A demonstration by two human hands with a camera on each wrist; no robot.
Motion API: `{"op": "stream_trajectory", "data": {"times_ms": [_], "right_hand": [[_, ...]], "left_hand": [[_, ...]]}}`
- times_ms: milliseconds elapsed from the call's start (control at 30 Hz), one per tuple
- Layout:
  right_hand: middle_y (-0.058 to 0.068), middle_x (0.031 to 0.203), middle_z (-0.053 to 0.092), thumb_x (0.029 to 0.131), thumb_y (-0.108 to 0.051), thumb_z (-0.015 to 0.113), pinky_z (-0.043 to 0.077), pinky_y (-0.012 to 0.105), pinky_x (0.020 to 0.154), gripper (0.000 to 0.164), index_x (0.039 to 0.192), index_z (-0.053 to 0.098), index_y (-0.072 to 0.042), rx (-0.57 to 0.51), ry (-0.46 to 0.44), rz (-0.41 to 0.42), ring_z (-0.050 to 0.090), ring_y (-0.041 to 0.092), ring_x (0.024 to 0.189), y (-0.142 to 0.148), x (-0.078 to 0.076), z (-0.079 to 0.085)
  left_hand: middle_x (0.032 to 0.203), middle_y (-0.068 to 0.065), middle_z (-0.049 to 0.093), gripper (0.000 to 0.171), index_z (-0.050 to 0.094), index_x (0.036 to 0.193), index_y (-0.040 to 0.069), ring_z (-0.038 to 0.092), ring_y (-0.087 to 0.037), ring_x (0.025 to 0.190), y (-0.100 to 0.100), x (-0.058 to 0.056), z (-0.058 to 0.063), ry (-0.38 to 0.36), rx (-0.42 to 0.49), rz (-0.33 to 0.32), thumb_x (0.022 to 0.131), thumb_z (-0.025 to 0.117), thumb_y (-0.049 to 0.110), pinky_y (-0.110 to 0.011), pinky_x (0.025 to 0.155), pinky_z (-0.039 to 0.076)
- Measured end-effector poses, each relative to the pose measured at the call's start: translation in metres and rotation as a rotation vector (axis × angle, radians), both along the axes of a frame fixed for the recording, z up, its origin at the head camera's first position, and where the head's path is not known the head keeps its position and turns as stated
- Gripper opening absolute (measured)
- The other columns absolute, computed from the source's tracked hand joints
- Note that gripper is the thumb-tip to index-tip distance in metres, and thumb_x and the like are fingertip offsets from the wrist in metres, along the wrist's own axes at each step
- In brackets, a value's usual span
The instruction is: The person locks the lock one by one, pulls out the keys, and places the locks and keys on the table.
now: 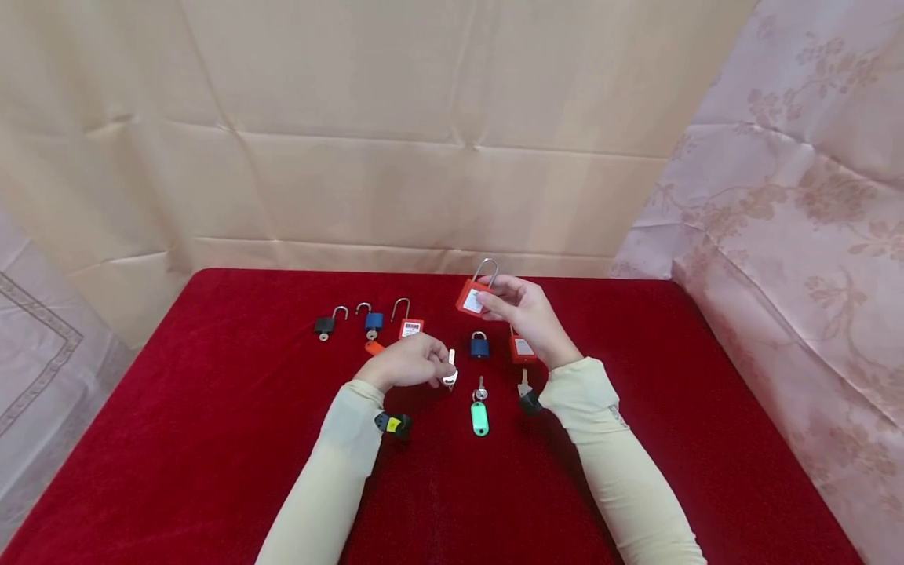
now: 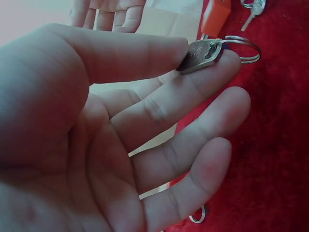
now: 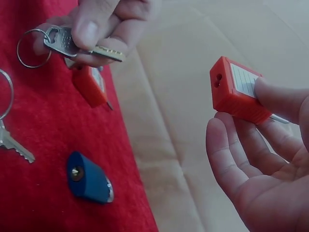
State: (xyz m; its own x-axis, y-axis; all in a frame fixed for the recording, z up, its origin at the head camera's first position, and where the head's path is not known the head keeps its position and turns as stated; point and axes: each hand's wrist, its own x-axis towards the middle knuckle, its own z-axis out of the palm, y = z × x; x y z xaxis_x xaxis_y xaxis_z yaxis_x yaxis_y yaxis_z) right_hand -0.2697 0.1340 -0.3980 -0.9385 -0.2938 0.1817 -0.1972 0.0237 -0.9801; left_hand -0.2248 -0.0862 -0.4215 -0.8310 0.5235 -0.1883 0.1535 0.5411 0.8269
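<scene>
Between thumb and index finger, my left hand (image 1: 408, 364) pinches a silver key (image 3: 62, 42) by its head. A split ring hangs from the key, and its notched blade points towards the padlock side in the right wrist view. My right hand (image 1: 528, 315) holds a red padlock (image 1: 472, 298) with a white label, raised above the table, shackle up. The thumb lies on the label and the fingers are behind the body. The padlock's keyhole end (image 3: 218, 82) faces the key, with a gap between them. Below them stands a small blue padlock (image 1: 479, 347) with its shackle down.
On the red tablecloth (image 1: 212, 439), black (image 1: 323, 324), blue (image 1: 374, 321) and red (image 1: 412, 327) padlocks lie at left with raised shackles. A key with a green tag (image 1: 480, 419) lies in front. Another red padlock (image 1: 523, 350) and a black-headed key (image 1: 525, 388) lie near the right wrist.
</scene>
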Motion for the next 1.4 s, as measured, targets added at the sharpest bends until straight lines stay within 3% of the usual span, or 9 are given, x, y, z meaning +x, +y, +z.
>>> {"op": "stream_trajectory", "data": {"times_ms": [167,333,600,1167,1400], "right_hand": [[0.014,0.104,0.066,0.084,-0.021,0.071,0.054,0.039,0.077,0.039,0.117,0.062,-0.004,0.056,-0.028,0.005,0.064,0.028,0.085,-0.004,0.001,-0.003],[0.014,0.106,0.066,0.082,-0.025,0.072,0.053,0.042,0.078,0.041,0.117,0.062,-0.005,0.082,-0.045,0.019,0.063,0.027,0.089,-0.007,0.000,-0.005],[0.014,0.104,0.066,0.082,-0.026,0.072,0.048,0.055,0.083,0.042,0.117,0.062,-0.005,0.112,-0.046,0.034,0.064,0.027,0.087,-0.007,-0.003,-0.008],[0.017,0.100,0.066,0.083,-0.017,0.072,0.048,0.056,0.083,0.039,0.116,0.062,-0.002,0.112,-0.090,0.048,0.064,0.028,0.084,-0.012,-0.006,-0.012],[0.009,0.098,0.069,0.082,-0.029,0.073,0.052,0.050,0.073,0.039,0.115,0.065,-0.011,0.274,-0.074,0.036,0.064,0.030,0.084,-0.014,-0.012,-0.017]], "left_hand": [[0.075,-0.009,0.067,0.018,0.066,0.082,0.003,0.066,-0.022,0.071,-0.002,-0.003,-0.008,-0.045,-0.012,0.017,0.090,0.062,0.019,-0.036,0.068,0.049],[0.068,-0.010,0.063,0.018,0.066,0.079,0.005,0.061,-0.020,0.065,-0.002,-0.005,-0.015,-0.014,-0.038,0.041,0.089,0.064,0.020,-0.033,0.063,0.046],[0.056,-0.006,0.056,0.019,0.068,0.075,0.008,0.052,-0.015,0.053,0.000,-0.005,-0.015,0.031,-0.099,0.089,0.087,0.067,0.023,-0.031,0.056,0.042],[0.065,-0.006,0.062,0.014,0.068,0.083,0.011,0.054,-0.014,0.054,0.002,-0.006,-0.019,0.041,-0.122,0.131,0.085,0.069,0.024,-0.032,0.058,0.047],[0.063,-0.006,0.062,0.013,0.067,0.083,0.011,0.054,-0.014,0.053,0.002,-0.007,-0.019,0.045,-0.125,0.135,0.086,0.068,0.025,-0.032,0.058,0.046]]}}
